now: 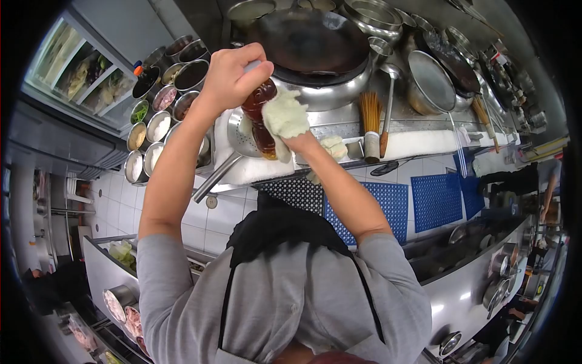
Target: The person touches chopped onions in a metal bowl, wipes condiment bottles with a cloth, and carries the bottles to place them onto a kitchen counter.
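My left hand [237, 74] is closed around the cap end of a dark brown sauce bottle [262, 134]. The bottle narrows at its waist and shows amber near its far end from the cap. Against its side, my right hand [298, 142] holds a pale, crumpled cloth [285, 115], which hides most of the fingers. Just beneath the bottle lies a perforated metal strainer ladle [239, 134], its handle reaching toward me over the counter edge.
A wok [312, 45] sits on the stove beyond my hands. Metal ingredient pots [160, 127] crowd the left. To the right are a bamboo brush [370, 118], a ladle [388, 103] and a large strainer [431, 82]. White towels [418, 144] line the counter edge; blue mats [379, 206] cover the floor.
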The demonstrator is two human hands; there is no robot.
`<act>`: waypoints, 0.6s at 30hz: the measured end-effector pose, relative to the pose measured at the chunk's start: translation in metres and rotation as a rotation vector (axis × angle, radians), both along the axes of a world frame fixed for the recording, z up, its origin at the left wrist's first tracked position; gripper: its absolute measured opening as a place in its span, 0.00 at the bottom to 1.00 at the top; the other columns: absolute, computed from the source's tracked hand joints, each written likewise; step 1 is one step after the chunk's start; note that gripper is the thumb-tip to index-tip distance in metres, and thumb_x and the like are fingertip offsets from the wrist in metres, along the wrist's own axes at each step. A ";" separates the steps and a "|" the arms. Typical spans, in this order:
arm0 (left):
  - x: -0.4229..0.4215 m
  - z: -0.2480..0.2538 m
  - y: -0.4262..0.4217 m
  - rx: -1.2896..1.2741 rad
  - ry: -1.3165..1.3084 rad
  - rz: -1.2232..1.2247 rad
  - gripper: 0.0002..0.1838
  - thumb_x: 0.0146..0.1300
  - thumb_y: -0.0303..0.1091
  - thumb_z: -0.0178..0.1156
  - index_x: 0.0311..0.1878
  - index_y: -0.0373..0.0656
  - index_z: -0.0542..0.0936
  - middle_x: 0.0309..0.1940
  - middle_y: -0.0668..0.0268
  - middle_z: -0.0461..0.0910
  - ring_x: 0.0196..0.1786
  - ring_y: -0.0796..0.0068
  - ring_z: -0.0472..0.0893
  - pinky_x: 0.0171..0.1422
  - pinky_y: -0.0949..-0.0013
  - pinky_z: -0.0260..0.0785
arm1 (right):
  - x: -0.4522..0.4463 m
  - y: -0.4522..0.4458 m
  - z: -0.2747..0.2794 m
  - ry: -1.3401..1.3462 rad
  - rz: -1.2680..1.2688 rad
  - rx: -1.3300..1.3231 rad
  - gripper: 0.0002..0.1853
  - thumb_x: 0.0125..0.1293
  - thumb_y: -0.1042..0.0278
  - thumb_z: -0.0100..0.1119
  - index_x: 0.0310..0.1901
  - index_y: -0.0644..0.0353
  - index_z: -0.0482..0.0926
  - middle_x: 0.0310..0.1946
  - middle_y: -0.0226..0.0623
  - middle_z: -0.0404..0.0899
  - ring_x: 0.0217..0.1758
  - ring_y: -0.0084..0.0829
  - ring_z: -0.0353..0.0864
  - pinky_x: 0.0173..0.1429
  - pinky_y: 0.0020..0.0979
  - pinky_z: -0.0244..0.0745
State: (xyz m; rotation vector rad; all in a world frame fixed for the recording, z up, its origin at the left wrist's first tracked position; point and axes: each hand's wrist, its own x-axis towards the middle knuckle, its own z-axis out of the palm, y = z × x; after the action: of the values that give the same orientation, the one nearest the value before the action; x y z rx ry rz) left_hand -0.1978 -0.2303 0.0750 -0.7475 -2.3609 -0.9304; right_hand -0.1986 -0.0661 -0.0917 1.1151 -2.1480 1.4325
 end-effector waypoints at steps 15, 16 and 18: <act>0.012 0.003 0.014 0.014 -0.011 0.005 0.14 0.58 0.39 0.60 0.28 0.35 0.77 0.17 0.62 0.73 0.22 0.75 0.73 0.30 0.70 0.65 | 0.003 0.021 0.039 -0.576 0.448 -0.548 0.21 0.58 0.67 0.70 0.53 0.63 0.77 0.45 0.32 0.82 0.47 0.23 0.81 0.50 0.29 0.77; 0.013 0.002 0.016 0.006 0.001 -0.005 0.14 0.58 0.39 0.60 0.28 0.35 0.77 0.18 0.62 0.73 0.22 0.74 0.73 0.30 0.70 0.65 | 0.005 0.017 0.047 -0.477 0.408 -0.513 0.20 0.57 0.68 0.70 0.51 0.62 0.79 0.45 0.33 0.83 0.46 0.24 0.82 0.50 0.30 0.78; 0.014 -0.003 0.021 -0.014 0.025 -0.026 0.14 0.58 0.38 0.60 0.28 0.35 0.77 0.19 0.62 0.74 0.22 0.73 0.74 0.30 0.70 0.65 | 0.016 0.012 0.072 -0.418 0.291 -0.477 0.20 0.55 0.68 0.72 0.49 0.62 0.80 0.43 0.33 0.84 0.45 0.25 0.82 0.49 0.29 0.77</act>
State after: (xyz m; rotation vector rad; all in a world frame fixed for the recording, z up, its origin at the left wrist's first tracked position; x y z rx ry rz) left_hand -0.1836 -0.2090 0.0721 -0.7919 -2.3436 -0.9115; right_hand -0.1826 -0.0545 -0.0200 1.0354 -1.7635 2.3327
